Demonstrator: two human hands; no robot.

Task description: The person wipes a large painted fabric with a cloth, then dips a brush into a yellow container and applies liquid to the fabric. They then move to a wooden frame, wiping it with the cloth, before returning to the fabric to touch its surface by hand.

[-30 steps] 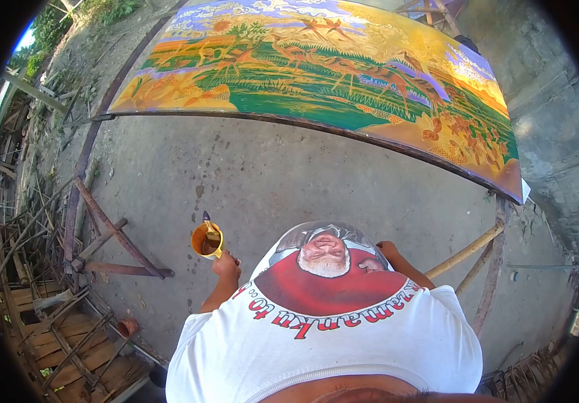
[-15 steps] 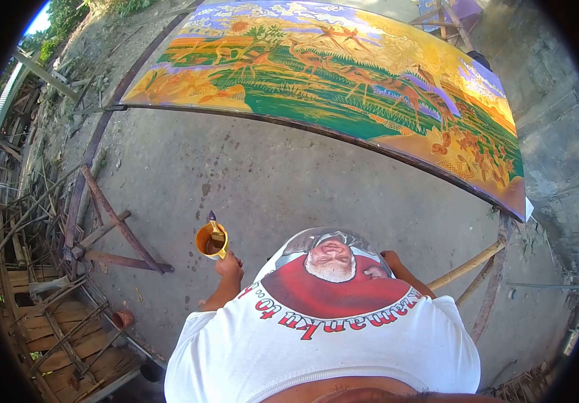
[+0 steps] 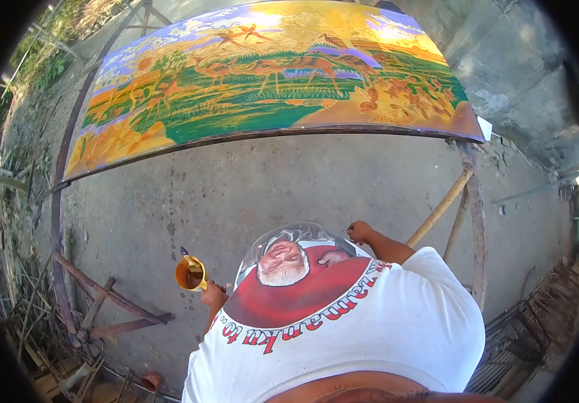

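Observation:
My left hand point(image 3: 215, 294) is closed around the handle of a yellow mug point(image 3: 200, 261), held out over the floor at the lower left. Brown liquid shows inside it. A paintbrush point(image 3: 186, 254) leans in the mug, its dark handle tip sticking up over the rim. To the right of my belly, my right hand point(image 3: 360, 232) hangs with fingers curled in, and I see nothing in it. Ahead of both hands stretches a large painted cloth point(image 3: 269, 80) with birds, green fields and an orange and purple sky; neither hand touches it.
Wooden poles point(image 3: 440, 205) prop the cloth's frame at the right, and crossed timbers point(image 3: 111, 302) stand at the left. Wet spots mark the concrete floor point(image 3: 269, 181). A reddish pot point(image 3: 150, 381) lies at the lower left, near piled sticks. Grey wall at the right.
My view has turned right, so the cloth sits further left and more level. My right hand is lifted further forward; the mug stays in my left hand.

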